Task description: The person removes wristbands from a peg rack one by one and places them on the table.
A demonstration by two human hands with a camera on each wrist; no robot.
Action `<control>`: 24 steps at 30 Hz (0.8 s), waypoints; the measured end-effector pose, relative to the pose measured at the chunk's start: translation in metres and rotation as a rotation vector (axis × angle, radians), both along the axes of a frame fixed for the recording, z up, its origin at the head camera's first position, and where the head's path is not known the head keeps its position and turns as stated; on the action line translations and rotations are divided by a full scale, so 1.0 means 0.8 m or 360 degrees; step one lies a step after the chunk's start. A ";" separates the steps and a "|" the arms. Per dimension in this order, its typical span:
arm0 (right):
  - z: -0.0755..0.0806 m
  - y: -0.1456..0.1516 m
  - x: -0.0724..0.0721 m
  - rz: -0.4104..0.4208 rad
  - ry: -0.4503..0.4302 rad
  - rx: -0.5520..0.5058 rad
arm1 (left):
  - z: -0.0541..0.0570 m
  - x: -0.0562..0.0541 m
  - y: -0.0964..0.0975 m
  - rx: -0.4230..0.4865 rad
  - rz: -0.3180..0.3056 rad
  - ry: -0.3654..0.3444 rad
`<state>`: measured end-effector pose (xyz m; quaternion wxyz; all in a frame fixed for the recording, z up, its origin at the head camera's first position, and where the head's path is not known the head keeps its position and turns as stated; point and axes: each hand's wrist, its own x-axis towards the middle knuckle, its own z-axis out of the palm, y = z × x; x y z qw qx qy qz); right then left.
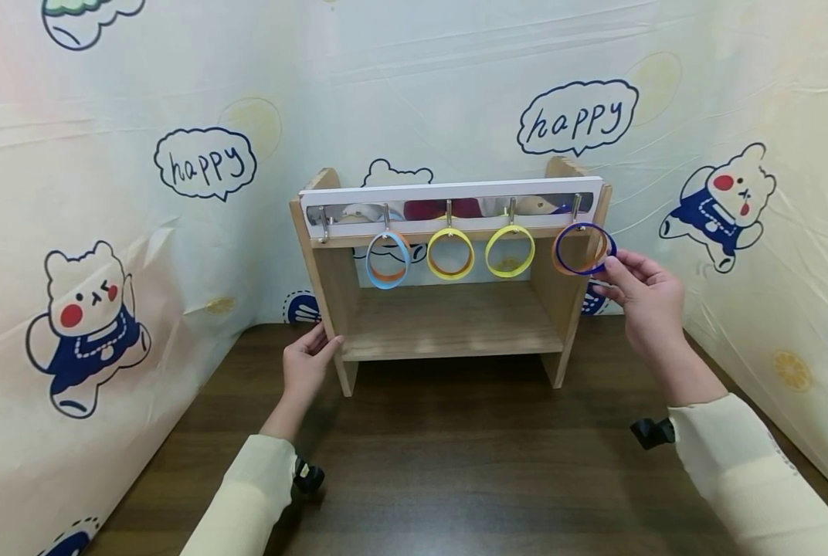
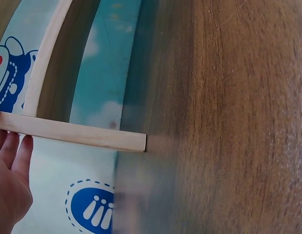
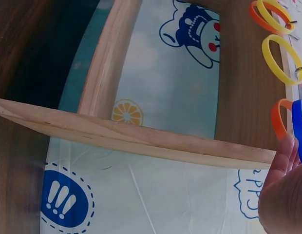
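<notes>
Two yellow rings hang between the hands before a printed sheet.

Table: dark brown, wood-grained, right in front of me!
Rack: pale wood, standing upright on it!

The left sleeve and right sleeve I see are long and pale cream, of soft-looking cloth, both ending at the wrist. A few small, faint dark marks show along the outer edge of the right one. A chunky black block with a glossy spot sits by the left wrist; a more angular black piece juts out by the right. Both hands are bare.
</notes>
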<state>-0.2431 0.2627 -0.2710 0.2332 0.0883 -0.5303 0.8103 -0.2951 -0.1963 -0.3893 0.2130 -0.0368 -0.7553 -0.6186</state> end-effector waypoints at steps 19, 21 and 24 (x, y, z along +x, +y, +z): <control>0.014 -0.001 0.011 0.0149 0.0030 -0.0224 | -0.021 -0.016 -0.007 -0.0015 0.0015 0.0051; 0.015 0.000 0.013 0.0145 0.0025 -0.0223 | -0.022 -0.016 -0.008 -0.0016 0.0019 0.0055; 0.017 0.001 0.015 0.0130 0.0007 -0.0197 | -0.022 -0.016 -0.008 -0.0023 0.0022 0.0063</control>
